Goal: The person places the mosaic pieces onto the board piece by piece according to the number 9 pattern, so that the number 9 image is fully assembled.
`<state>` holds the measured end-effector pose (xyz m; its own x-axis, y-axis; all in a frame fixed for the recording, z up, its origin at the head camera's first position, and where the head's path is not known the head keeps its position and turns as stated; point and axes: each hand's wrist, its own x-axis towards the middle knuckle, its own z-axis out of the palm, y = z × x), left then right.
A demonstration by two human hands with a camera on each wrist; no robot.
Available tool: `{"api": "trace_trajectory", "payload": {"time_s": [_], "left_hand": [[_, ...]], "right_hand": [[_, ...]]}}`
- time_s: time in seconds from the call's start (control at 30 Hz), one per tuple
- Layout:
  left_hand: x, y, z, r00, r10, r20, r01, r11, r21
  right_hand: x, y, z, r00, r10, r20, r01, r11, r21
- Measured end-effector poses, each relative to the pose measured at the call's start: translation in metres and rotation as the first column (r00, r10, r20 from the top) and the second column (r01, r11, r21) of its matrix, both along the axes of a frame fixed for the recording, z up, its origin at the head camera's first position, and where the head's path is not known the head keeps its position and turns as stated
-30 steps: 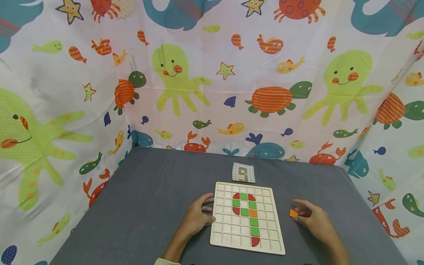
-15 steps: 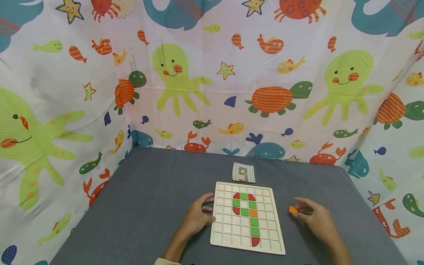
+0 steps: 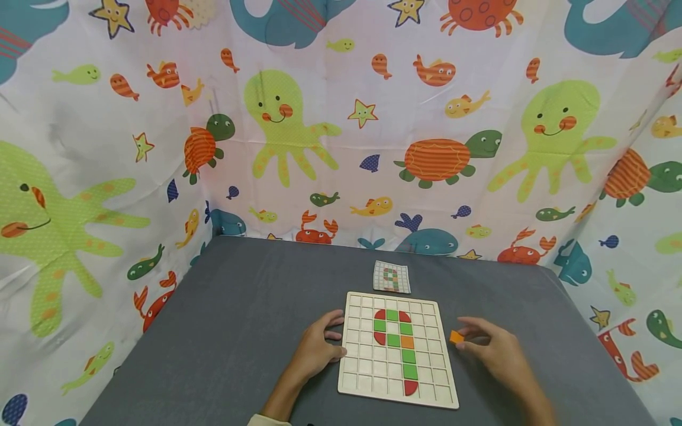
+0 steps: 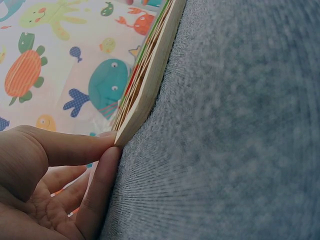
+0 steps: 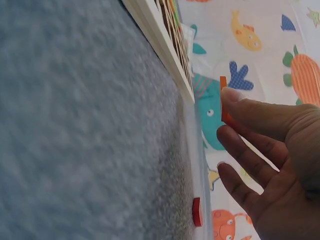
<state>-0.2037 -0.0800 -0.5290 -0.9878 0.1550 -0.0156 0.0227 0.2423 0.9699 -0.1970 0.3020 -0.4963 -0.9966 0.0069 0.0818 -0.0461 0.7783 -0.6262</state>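
Note:
A pale wooden grid board (image 3: 373, 370) lies on the table, with several green, red and orange tiles set in its cells. My left hand (image 3: 318, 349) is at its left side. In the left wrist view, the thumb and index finger (image 4: 77, 147) pinch the board's edge. To the right of the board, my right hand (image 3: 495, 352) holds a small orange square tile (image 3: 456, 337) between thumb and fingers, raised off the table. The right wrist view shows that tile (image 5: 223, 97) edge-on at the fingertips, the other fingers (image 5: 247, 160) loosely bent.
A small printed card (image 3: 391, 277) with a coloured grid pattern lies just behind the board. In the right wrist view, a red piece (image 5: 197, 212) sits on the grey table (image 3: 256, 296). A sea-animal printed curtain (image 3: 319, 207) surrounds the table's back and sides.
My right hand has moved left toward the board, bringing the orange tile with it. The left hand and the board have stayed in place.

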Motion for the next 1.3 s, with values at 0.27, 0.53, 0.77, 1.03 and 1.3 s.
{"api": "trace_trajectory", "payload": {"time_s": [0.27,0.53,0.77,1.03,1.3], "left_hand": [[-0.001,0.0,0.0,1.0,0.0,-0.006,0.0,1.0,0.001],[-0.001,0.001,0.001,1.0,0.001,-0.01,-0.001,1.0,-0.004],[0.0,0.001,0.001,1.0,0.003,-0.013,-0.003,1.0,-0.006],[0.0,0.0,0.0,1.0,0.0,-0.015,0.0,1.0,-0.003],[0.0,0.001,0.001,1.0,0.0,-0.014,0.0,1.0,-0.009]], "right_hand": [[0.004,-0.015,0.004,0.999,0.049,-0.009,-0.049,0.999,-0.012],[0.005,-0.026,0.003,0.997,0.069,0.019,-0.068,0.997,-0.046],[0.009,-0.038,0.005,0.994,0.102,0.03,-0.1,0.993,-0.068],[0.015,-0.049,0.006,0.979,0.204,0.024,-0.201,0.974,-0.109],[0.015,-0.056,0.004,0.928,0.373,0.014,-0.37,0.925,-0.088]]}}
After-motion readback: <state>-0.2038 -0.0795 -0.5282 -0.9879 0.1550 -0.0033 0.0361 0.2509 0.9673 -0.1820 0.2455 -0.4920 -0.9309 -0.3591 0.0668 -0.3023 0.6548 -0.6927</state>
